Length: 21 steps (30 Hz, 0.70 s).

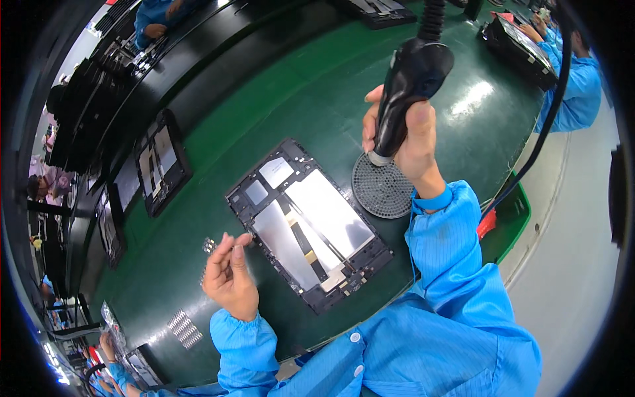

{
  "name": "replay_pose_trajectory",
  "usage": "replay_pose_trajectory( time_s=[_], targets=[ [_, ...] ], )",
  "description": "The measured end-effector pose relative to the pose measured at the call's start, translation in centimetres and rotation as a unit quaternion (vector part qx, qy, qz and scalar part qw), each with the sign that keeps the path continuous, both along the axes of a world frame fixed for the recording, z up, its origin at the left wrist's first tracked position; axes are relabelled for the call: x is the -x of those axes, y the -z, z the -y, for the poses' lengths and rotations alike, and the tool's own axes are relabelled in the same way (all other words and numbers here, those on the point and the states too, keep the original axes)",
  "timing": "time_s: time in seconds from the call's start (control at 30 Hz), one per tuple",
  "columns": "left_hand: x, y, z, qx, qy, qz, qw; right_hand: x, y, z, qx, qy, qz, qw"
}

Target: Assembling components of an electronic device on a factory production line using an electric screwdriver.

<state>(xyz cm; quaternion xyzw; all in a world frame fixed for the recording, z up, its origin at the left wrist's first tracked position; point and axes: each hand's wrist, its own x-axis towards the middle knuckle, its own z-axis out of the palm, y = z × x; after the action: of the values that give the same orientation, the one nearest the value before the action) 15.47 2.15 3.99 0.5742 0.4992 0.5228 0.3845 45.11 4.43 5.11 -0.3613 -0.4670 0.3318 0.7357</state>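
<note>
Black power driver point(413, 86), gripped in the right hand point(415, 142).
Left hand point(231, 281), thumb and forefinger nearly meeting, any pinched part indiscernible, is nearer the tablet point(311, 225) just to its right, long axis slanting from ahead to near right.

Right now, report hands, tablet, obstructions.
Right hand gripping black tool near round grey tray. Left hand beside opened tablet, grip unclear. Tablet's middle unobstructed.

Right hand point(417, 140) raised, curled in a grip; left hand point(231, 281) lower, well apart, partly curled.
</note>
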Motion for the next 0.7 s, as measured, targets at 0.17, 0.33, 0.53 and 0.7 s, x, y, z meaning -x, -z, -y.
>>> replay_pose_trajectory(
  time_s=[0.17, 0.33, 0.53, 0.7],
  targets=[
    [4.4, 0.7, 0.4, -0.047, 0.055, -0.131, 0.989, 1.2, -0.7, 0.8, -0.037, -0.006, 0.006, 0.999],
    [5.2, 1.4, 1.7, 0.093, 0.073, -0.035, 0.992, 5.2, -3.1, 1.9, -0.05, -0.097, -0.041, 0.993],
    [6.3, 2.3, 1.6, 0.186, 0.081, 0.095, 0.975, 13.9, -5.0, 0.6, 0.049, -0.23, -0.052, 0.971],
    [6.7, 2.3, 1.6, 0.201, 0.085, 0.122, 0.968, 15.4, -3.0, -1.7, 0.017, -0.241, -0.026, 0.97]
  ],
)
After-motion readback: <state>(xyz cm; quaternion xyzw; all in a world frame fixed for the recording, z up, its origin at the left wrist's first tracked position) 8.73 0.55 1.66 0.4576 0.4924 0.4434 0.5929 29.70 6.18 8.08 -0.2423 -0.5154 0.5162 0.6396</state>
